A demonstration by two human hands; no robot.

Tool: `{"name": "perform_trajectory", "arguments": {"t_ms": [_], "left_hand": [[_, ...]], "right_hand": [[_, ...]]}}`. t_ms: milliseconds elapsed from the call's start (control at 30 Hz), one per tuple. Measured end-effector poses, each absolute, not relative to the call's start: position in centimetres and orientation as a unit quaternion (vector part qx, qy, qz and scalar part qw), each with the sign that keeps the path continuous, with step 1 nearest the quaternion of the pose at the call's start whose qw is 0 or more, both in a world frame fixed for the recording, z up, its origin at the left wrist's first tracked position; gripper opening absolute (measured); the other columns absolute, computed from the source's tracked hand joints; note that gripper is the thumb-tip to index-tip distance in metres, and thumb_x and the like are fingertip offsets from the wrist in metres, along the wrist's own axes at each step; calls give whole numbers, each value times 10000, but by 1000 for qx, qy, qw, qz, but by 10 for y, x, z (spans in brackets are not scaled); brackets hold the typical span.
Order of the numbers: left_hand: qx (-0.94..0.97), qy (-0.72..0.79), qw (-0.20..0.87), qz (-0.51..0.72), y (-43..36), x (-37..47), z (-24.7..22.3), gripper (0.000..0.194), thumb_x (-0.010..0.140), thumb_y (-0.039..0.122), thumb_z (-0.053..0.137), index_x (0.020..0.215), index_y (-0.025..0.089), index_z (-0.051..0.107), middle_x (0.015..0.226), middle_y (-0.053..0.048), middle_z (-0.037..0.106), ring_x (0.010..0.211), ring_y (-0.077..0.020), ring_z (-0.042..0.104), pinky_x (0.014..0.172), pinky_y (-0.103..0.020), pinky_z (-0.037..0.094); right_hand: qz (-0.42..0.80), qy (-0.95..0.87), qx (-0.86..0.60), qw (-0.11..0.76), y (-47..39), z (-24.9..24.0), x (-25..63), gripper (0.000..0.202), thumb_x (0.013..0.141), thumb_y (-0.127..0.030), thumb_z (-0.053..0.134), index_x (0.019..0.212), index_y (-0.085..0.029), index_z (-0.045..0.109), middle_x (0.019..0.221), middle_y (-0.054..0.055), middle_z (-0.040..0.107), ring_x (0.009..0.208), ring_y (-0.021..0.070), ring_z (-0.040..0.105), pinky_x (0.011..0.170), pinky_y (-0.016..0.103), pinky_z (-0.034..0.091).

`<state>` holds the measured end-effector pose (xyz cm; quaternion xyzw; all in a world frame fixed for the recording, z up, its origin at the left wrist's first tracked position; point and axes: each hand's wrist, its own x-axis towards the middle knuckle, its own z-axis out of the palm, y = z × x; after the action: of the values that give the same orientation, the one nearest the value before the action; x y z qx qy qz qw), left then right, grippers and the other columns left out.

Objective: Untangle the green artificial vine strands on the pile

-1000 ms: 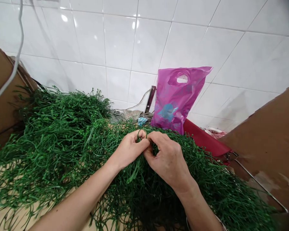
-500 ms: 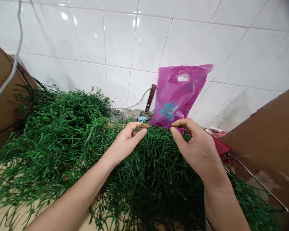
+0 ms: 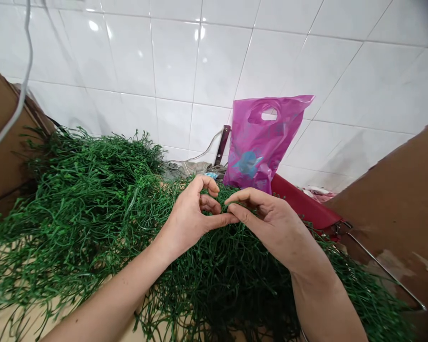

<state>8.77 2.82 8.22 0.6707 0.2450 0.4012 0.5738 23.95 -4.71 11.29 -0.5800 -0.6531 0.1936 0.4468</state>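
My right hand [image 3: 271, 225] has thumb and forefinger pinched together on a thin green artificial stem [image 3: 225, 207], of which only a bit shows at the fingertips. Facing it, my left hand [image 3: 190, 216] has its fingers curled but apart from the thumb, and that thumb reaches to the right hand's fingertips. Both hands are above a big tangled heap of green artificial plant stems [image 3: 214, 270], thin and curly with small tips. More of these stems [image 3: 89, 190] are piled on the left.
A purple plastic bag [image 3: 260, 142] stands against the white tiled wall [image 3: 178, 57]. Cardboard [image 3: 388, 209] rises on the right, and more cardboard [image 3: 7, 123] on the left. There is a red item [image 3: 303, 202] near a metal rod [image 3: 381, 268]. A white cable [image 3: 26, 61] hangs at left.
My two hands have come together, the right moving left and slightly down. The left thumb has spread away from its fingers. More of the red item shows behind the right hand.
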Motion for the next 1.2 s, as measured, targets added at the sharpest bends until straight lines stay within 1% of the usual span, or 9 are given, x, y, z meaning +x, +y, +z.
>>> {"name": "perform_trajectory", "arguments": {"t_ms": [100,233,400,500,733,867,967,1067,1200], "left_hand": [[688,247,555,397,30,87,81,534,660,307,881,993,235,470,747,57,601,721,-122,612,672,-242,469],[749,248,483,379,30,85,82,535,679,348,874,1115,227,589,1105,-45,668,1019,-193,643,904,-318,487],[790,228,467,327,32,84,83,234,841,388,733,957,207,639,883,17,667,856,-151,609,793,-261,459],[801,222,446,332,33,82,86,217,907,405,642,857,193,638,811,28,616,778,-134,549,723,-240,421],[771,244,432,400,37,80,85,242,970,371,540,1017,190,694,931,-12,681,883,-168,595,803,-250,440],[745,261,438,430,40,82,80,237,972,358,549,1016,183,701,904,-14,682,851,-162,596,767,-246,446],[721,263,423,482,39,82,79,242,977,340,551,1122,187,670,1056,-42,691,946,-170,622,830,-262,476],[723,254,318,558,35,80,83,290,979,299,550,1251,209,599,1273,-86,609,1183,-200,566,977,-316,461],[801,207,153,541,26,78,89,215,917,306,657,1116,224,660,1175,-83,571,1180,-217,537,1035,-364,429]], "right_hand": [[191,-636,-570,484,-46,111,242,109,911,-289,626,865,-216,693,772,-13,670,714,143,590,651,261,465],[195,-589,-539,570,-43,106,249,98,914,-311,648,889,-221,679,798,-9,677,756,139,613,688,256,473],[212,-552,-515,620,-39,103,256,96,909,-307,660,865,-222,665,767,-23,648,743,123,591,711,257,457],[218,-536,-523,626,-38,104,257,115,904,-317,656,868,-209,651,707,-25,628,696,125,584,684,266,462],[256,-522,-519,627,-40,110,256,205,892,-343,621,1040,-201,603,755,-19,645,673,130,605,669,287,500],[309,-519,-505,616,-41,111,256,190,890,-345,610,1024,-211,600,770,-17,632,655,127,602,641,283,508],[357,-486,-473,642,-40,111,256,157,858,-317,644,979,-220,621,791,-17,625,646,113,599,615,255,511],[371,-463,-461,660,-39,110,255,137,839,-303,670,947,-224,642,809,-11,638,657,110,613,624,244,526],[380,-468,-469,646,-41,112,248,143,851,-327,667,950,-224,669,868,19,694,721,137,661,686,276,559]]}}
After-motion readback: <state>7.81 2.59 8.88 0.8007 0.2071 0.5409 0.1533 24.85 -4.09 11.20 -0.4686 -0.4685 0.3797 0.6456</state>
